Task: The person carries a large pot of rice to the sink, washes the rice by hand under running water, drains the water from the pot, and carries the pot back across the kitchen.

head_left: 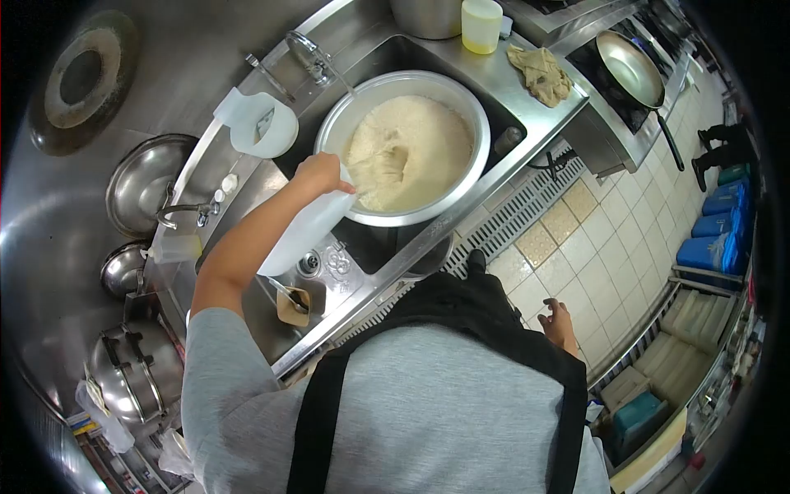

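Note:
My left hand is closed on the upper edge of a smooth white plastic thing, whose kind I cannot make out. It slants down from the rim of a large round metal basin. Pale, rice-like grains with cloudy liquid fill much of the basin, with a hollow near their middle. The basin sits in a steel sink, under a tap. My right hand hangs by my side above the floor, fingers apart, holding nothing.
A white pitcher stands left of the basin. To the right are a yellowish container, a crumpled cloth and a frying pan on a stove. A small brown container holds utensils. A floor grate runs along the sink.

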{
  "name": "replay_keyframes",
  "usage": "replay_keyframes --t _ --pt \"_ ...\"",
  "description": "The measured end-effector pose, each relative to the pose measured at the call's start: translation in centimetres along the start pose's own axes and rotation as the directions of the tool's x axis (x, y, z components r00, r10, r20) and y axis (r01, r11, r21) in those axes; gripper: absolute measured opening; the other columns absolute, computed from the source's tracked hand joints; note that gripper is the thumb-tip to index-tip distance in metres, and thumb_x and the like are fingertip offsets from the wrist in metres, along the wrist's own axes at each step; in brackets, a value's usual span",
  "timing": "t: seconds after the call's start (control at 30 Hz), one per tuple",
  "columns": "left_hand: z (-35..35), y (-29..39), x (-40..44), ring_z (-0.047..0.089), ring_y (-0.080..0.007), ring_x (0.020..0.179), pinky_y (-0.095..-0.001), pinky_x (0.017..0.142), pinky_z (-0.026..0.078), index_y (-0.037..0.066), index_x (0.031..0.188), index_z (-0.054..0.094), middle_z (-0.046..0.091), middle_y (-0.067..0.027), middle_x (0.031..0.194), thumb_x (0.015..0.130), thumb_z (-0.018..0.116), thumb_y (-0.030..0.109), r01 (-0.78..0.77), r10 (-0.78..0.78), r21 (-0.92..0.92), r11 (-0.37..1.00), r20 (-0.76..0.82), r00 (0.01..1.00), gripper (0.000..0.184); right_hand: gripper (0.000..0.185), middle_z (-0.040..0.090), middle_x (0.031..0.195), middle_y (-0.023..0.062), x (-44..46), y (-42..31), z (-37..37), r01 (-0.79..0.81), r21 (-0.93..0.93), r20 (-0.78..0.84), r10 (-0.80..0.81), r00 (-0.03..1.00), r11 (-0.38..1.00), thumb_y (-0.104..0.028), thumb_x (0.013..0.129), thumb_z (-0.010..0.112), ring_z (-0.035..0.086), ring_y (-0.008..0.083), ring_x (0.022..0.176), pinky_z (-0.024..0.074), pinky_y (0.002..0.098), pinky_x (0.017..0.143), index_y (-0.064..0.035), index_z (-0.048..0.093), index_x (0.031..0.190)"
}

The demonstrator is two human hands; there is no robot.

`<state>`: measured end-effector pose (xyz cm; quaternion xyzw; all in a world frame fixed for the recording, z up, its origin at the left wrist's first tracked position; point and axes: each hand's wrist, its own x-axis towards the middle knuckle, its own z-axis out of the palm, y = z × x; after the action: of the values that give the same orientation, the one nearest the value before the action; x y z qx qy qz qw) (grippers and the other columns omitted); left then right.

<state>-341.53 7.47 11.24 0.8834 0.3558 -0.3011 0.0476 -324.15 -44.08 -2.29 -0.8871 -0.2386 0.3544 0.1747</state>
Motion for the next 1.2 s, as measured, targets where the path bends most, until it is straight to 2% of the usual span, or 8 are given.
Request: replay_keyframes --t 0.37,0.67,0.77,0.9,0.97,1.1,1.17,1.2 --pt "-0.2 1.1 1.5 0.061 -0.0281 0.082 -0.0364 0.069 0.049 -0.001 0.086 0.063 0.062 -0.0153 0.089 0.052 0.076 0.046 -0.011 0.004 0.204 0.979 0.032 0.999 0.059 0.039 0.053 0.097 0.0191 0.7 -0.4 1.7 0.0 0.028 0.086 -0.003 0.996 1.0 -0.008 0.07 0.064 0.057 0.0277 0.076 0.0477 0.0358 0.068 -0.0055 0.051 0.106" --pt "-1.4 2.5 1.3 0.059 -0.0253 0.092 -0.0393 0.073 0.05 0.005 0.095 0.063 0.061 -0.0083 0.099 0.053 0.08 0.032 0.017 -0.036 0.313 0.95 0.054 0.998 0.053 0.038 0.053 0.096 0.0196 0.3 -0.7 2.2 0.013 0.014 0.048 -0.014 0.999 1.0 -0.008 0.07 0.064 0.057 0.0274 0.074 0.0472 0.0355 0.068 -0.0057 0.051 0.105" --pt "-1.4 0.7 0.5 0.059 -0.0258 0.09 -0.0372 0.073 0.049 0.003 0.095 0.062 0.061 -0.0111 0.097 0.054 0.078 0.035 0.019 -0.017 0.234 0.972 -0.011 1.0 0.054 0.038 0.053 0.096 0.019 0.2 -0.9 2.6 0.011 0.003 0.044 -0.011 0.999 1.0 -0.009 0.07 0.065 0.057 0.0269 0.074 0.0471 0.0353 0.068 -0.006 0.051 0.105" --pt "-1.9 -5.5 -4.2 0.056 -0.0336 0.091 -0.0386 0.076 0.045 0.002 0.096 0.058 0.059 -0.019 0.096 0.056 0.073 0.046 0.025 -0.147 -0.269 0.963 -0.446 0.883 0.062 0.038 0.053 0.095 0.018 0.1 -2.5 2.7 0.027 -0.015 0.074 -0.026 0.997 1.0 -0.009 0.069 0.065 0.057 0.027 0.073 0.047 0.0355 0.068 -0.0061 0.051 0.105" --pt "-1.6 -9.3 -7.0 0.056 -0.0348 0.088 -0.0393 0.076 0.045 0.001 0.095 0.058 0.059 -0.0202 0.094 0.057 0.07 0.051 0.137 -0.324 -0.391 0.91 -0.464 0.824 0.064 0.038 0.053 0.094 0.0177 0.1 -3.8 2.5 0.07 -0.017 0.096 -0.068 0.993 0.997 -0.009 0.069 0.065 0.057 0.0274 0.074 0.047 0.0353 0.068 -0.0062 0.051 0.104" --pt "5.0 -16.2 -11.0 0.06 -0.0313 0.075 -0.0379 0.068 0.046 -0.001 0.085 0.06 0.061 -0.0196 0.08 0.061 0.067 0.051 0.064 -0.531 -0.663 0.746 -0.533 0.659 0.058 0.036 0.053 0.094 0.0172 1.0 -8.4 1.4 0.169 -0.031 0.106 -0.165 0.981 0.985 -0.008 0.07 0.064 0.057 0.0277 0.075 0.0469 0.035 0.068 -0.0043 0.051 0.103" --pt "10.9 -19.3 -9.9 0.061 -0.0282 0.069 -0.0362 0.064 0.046 -0.002 0.081 0.06 0.061 -0.0179 0.074 0.064 0.065 0.052 0.021 -0.601 -0.74 0.672 -0.528 0.6 0.057 0.035 0.054 0.096 0.0168 1.9 -11.6 0.6 0.385 0.024 0.017 -0.385 0.923 0.923 -0.006 0.071 0.062 0.058 0.0275 0.077 0.0472 0.0342 0.068 -0.0019 0.05 0.103" --pt "14.7 -20.4 -8.7 0.057 -0.0236 0.062 -0.0341 0.06 0.044 -0.002 0.076 0.058 0.059 -0.0142 0.068 0.067 0.063 0.051 0.087 -0.742 -0.883 0.461 -0.329 0.583 0.054 0.032 0.054 0.097 0.0156 2.1 -14.1 -0.2 0.394 0.048 -0.002 -0.394 0.919 0.918 -0.003 0.072 0.06 0.058 0.0269 0.08 0.0473 0.033 0.068 0.0 0.051 0.102"
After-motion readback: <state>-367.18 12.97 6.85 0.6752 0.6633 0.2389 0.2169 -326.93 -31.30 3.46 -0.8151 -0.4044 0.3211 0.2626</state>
